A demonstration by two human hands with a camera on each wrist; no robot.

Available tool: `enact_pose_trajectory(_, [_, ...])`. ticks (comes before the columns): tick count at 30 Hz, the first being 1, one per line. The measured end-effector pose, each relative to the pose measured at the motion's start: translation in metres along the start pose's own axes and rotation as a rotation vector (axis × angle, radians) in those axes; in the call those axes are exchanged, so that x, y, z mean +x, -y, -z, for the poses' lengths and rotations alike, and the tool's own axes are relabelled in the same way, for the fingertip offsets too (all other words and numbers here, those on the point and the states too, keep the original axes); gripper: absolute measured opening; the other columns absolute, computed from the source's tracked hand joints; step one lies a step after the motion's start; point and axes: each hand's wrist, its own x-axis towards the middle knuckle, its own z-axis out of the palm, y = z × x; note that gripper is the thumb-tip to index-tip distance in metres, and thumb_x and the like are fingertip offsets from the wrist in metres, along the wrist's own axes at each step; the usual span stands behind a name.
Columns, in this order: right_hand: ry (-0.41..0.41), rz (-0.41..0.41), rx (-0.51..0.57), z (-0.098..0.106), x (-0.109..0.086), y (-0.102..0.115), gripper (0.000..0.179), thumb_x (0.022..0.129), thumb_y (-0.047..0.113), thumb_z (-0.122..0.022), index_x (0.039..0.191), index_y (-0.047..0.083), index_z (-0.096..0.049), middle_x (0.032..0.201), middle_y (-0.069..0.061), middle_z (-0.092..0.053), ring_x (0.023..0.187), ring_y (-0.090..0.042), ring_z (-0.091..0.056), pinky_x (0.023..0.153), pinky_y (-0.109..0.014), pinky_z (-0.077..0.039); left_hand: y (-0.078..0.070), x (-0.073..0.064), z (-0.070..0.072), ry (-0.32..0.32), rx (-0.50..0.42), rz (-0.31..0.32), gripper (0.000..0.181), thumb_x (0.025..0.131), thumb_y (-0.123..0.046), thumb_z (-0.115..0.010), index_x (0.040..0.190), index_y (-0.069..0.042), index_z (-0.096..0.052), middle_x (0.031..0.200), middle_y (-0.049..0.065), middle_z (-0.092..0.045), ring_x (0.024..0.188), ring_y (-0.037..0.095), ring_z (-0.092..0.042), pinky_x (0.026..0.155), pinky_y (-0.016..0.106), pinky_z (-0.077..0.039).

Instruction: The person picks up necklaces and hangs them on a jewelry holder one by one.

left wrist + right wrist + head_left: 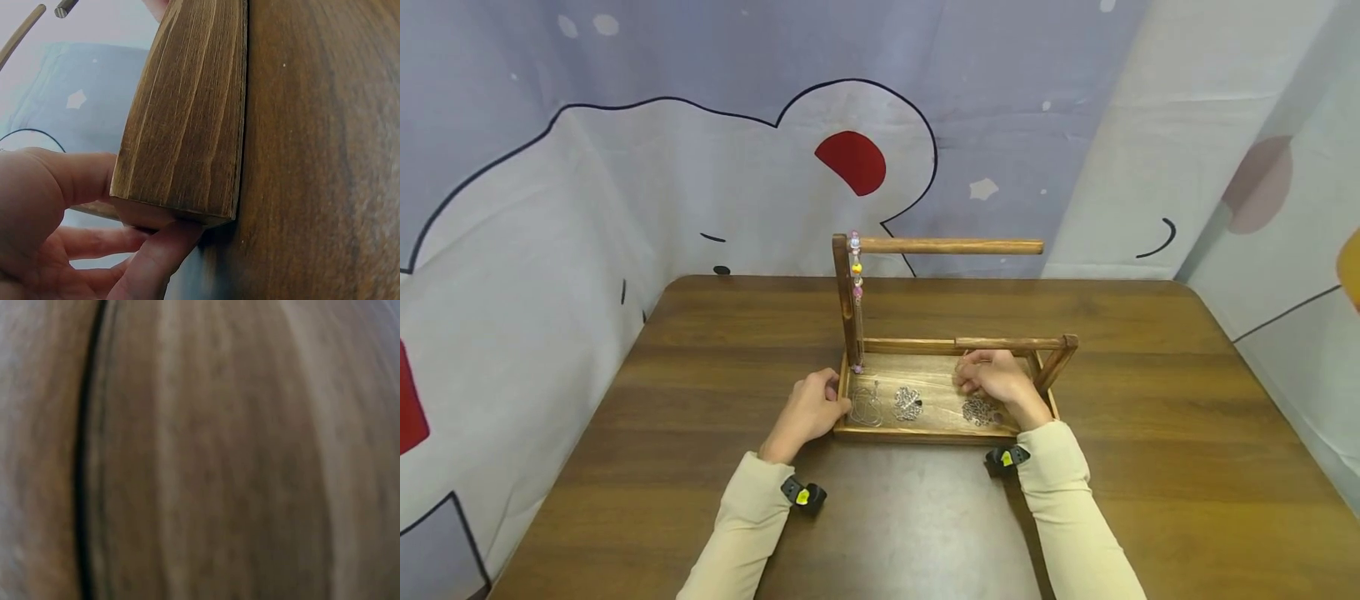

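A wooden jewelry stand (951,246) has a tray base, a tall post with a bar at the left and a lower bar at the right. My left hand (808,408) grips the tray's left front corner; in the left wrist view the thumb and fingers (156,256) hold the tray wall (181,125) from both sides. My right hand (996,379) reaches over the tray's right part, fingers bent under the lower bar. Whether a thing is between its fingertips is too small to tell. The right wrist view shows only blurred tray wood (219,456).
A beaded necklace (857,279) hangs from the upper bar's left end. On the tray floor lie a thin silver chain (867,410), a silver chain with a dark piece (907,404) and another chain (977,410). The stand rests on a brown table (737,333) before a printed curtain.
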Motion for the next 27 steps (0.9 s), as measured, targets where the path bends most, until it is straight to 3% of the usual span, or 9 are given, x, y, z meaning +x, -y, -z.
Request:
enact_pose_trajectory(6, [-0.047, 0.003, -0.060, -0.001, -0.002, 0.002, 0.018, 0.085, 0.010, -0.057, 0.096, -0.004, -0.061, 0.080, -0.012, -0.068, 0.061, -0.014, -0.061, 0.051, -0.024, -0.044, 0.000, 0.000, 0.000, 0.004, 0.000, 0.002, 0.030, 0.075, -0.012, -0.066, 0.102, -0.002, -0.061, 0.073, 0.004, -0.058, 0.060, 0.016, -0.052, 0.053, 0.028, -0.041])
enact_pose_trajectory(13, [-0.125, -0.034, -0.128, 0.003, -0.009, 0.009, 0.016, 0.083, 0.014, -0.057, 0.091, 0.003, -0.064, 0.069, -0.004, -0.064, 0.061, -0.014, -0.058, 0.054, -0.025, -0.044, 0.000, 0.000, 0.000, -0.002, 0.019, 0.009, 0.030, 0.075, -0.013, -0.066, 0.102, -0.002, -0.061, 0.074, 0.004, -0.059, 0.063, 0.016, -0.053, 0.055, 0.028, -0.042])
enact_pose_trajectory(20, [-0.061, -0.022, -0.306, 0.006, -0.024, 0.022, 0.023, 0.087, 0.028, -0.055, 0.101, 0.012, -0.063, 0.087, -0.010, -0.066, 0.076, -0.020, -0.060, 0.066, -0.030, -0.043, 0.000, -0.001, 0.001, 0.006, 0.003, 0.012, 0.030, 0.075, -0.012, -0.066, 0.103, -0.001, -0.060, 0.073, 0.004, -0.058, 0.061, 0.015, -0.052, 0.054, 0.027, -0.041])
enact_pose_trajectory(24, [-0.025, 0.068, -0.457, 0.005, -0.033, 0.028, 0.022, 0.089, 0.031, -0.053, 0.099, 0.014, -0.063, 0.090, -0.008, -0.064, 0.082, -0.021, -0.057, 0.072, -0.033, -0.040, -0.001, -0.001, 0.001, 0.006, -0.002, 0.008, 0.031, 0.075, -0.012, -0.066, 0.104, -0.001, -0.060, 0.074, 0.004, -0.058, 0.061, 0.015, -0.052, 0.054, 0.027, -0.041])
enact_pose_trajectory(27, [-0.016, 0.115, -0.503, 0.004, -0.037, 0.033, 0.018, 0.088, 0.028, -0.054, 0.093, 0.014, -0.063, 0.085, -0.006, -0.062, 0.077, -0.021, -0.054, 0.070, -0.033, -0.039, -0.001, -0.001, 0.001, 0.006, -0.005, 0.011, 0.032, 0.075, -0.012, -0.065, 0.104, -0.001, -0.060, 0.074, 0.004, -0.058, 0.061, 0.015, -0.052, 0.054, 0.027, -0.041])
